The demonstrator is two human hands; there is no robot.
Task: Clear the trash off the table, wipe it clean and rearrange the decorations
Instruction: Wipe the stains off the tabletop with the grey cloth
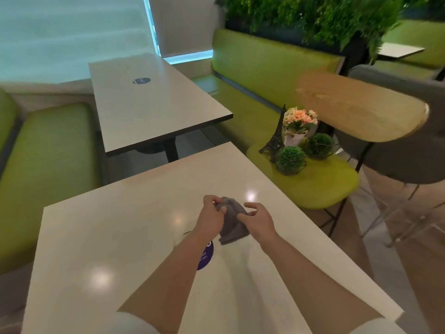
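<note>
Both hands pinch a grey cloth (232, 219) just beyond the purple sticker (205, 257) on the bench (120, 237): left hand (212, 216) fingers curled, right hand (258, 218) partly spread. Sticker text unreadable.

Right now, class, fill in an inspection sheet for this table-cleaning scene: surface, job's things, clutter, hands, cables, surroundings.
Surface: pale table, glossy with light reflections; purple round sticker partly under the left forearm.
Job's things: grey cloth bunched above the table; Eiffel Tower model, flower pot and two green ball plants on the green chair seat.
Clutter: nothing seen.
Hands: left hand and right hand each have a grip on the cloth.
Cables: nothing seen.
Surroundings: second table, green benches, plant wall.
</note>
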